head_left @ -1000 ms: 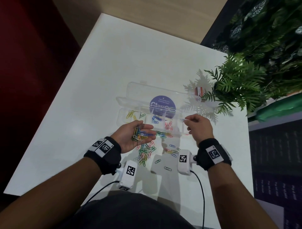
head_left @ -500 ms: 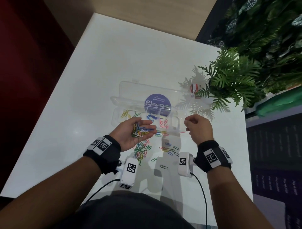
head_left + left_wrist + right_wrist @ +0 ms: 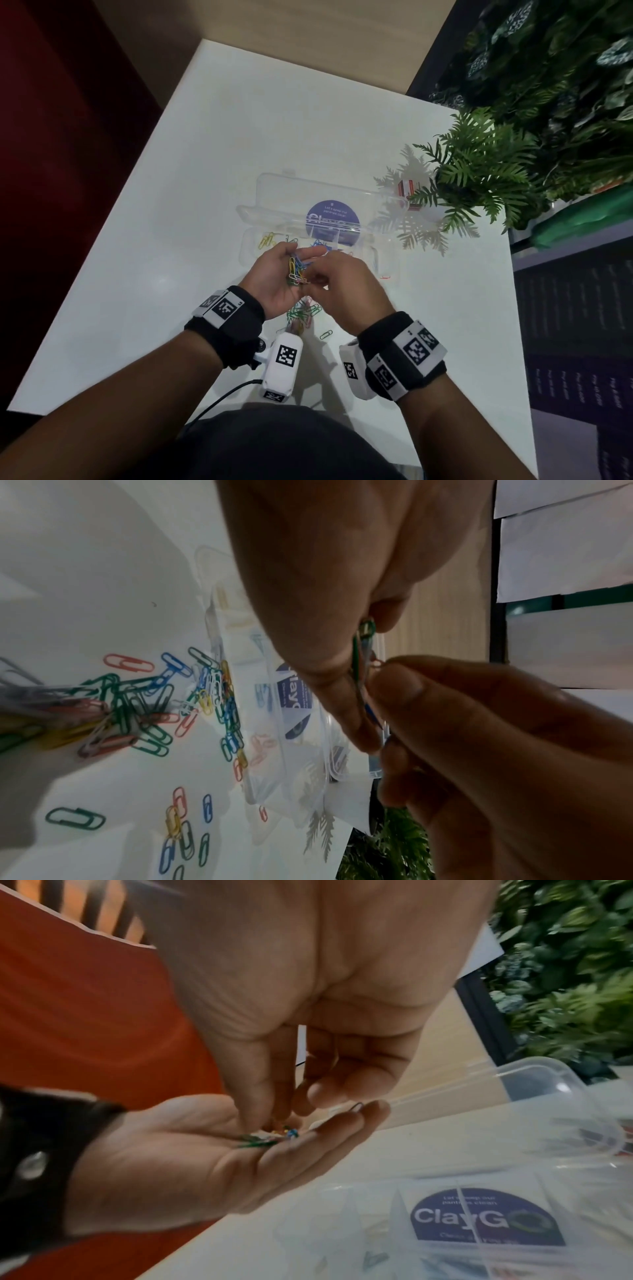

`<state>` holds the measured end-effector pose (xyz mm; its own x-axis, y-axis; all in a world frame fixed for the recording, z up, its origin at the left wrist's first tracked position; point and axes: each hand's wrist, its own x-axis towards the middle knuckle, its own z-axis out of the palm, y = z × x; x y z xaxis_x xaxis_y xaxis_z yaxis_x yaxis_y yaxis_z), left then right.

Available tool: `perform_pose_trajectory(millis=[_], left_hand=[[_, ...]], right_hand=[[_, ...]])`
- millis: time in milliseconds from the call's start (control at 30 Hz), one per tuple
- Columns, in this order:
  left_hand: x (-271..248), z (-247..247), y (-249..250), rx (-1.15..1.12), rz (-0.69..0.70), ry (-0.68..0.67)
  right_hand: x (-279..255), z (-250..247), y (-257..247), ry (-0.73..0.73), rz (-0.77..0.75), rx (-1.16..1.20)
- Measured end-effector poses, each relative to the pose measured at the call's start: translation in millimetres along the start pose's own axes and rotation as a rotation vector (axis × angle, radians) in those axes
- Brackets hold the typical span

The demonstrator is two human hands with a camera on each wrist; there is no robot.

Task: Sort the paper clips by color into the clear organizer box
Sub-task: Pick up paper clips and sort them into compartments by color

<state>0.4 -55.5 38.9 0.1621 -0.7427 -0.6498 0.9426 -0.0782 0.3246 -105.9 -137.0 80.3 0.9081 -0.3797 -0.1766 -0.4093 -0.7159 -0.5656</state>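
Observation:
My left hand (image 3: 281, 265) is held palm up above the table, and a small heap of mixed-color paper clips (image 3: 297, 270) lies in its cupped palm. My right hand (image 3: 318, 279) has come against it, thumb and fingertips pinching into that heap (image 3: 268, 1135); which color they pinch is hidden. The clear organizer box (image 3: 250, 240) lies open just beyond the hands, with yellow clips (image 3: 267, 240) in its left compartment and blue ones (image 3: 320, 244) further right. More loose clips (image 3: 303, 315) are piled on the white table under my hands (image 3: 130, 704).
A fern (image 3: 479, 171) overhangs the table's right edge beside the box's raised lid (image 3: 329, 192). A small red-and-white item (image 3: 406, 190) sits under its fronds. One red clip (image 3: 385, 277) lies right of the box and a green one (image 3: 326, 334) near my wrists.
My right hand has left the right end of the box and moved left onto my left palm, where it now pinches into the clips. My left hand stays palm up.

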Motion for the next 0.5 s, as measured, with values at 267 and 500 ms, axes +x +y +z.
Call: perform_pose_trajectory(millis=[267,500], left_hand=[[0.4,-5.1,-0.6,0.028,-0.003,0.052],[-0.9,-6.1,1.3,0.047,-0.03,0.054]], right_hand=[[1.4,8.8,-13.3,-0.007,0.032,-0.177],[-0.5,15.5,-21.8,-0.012,0.012,-0.219]])
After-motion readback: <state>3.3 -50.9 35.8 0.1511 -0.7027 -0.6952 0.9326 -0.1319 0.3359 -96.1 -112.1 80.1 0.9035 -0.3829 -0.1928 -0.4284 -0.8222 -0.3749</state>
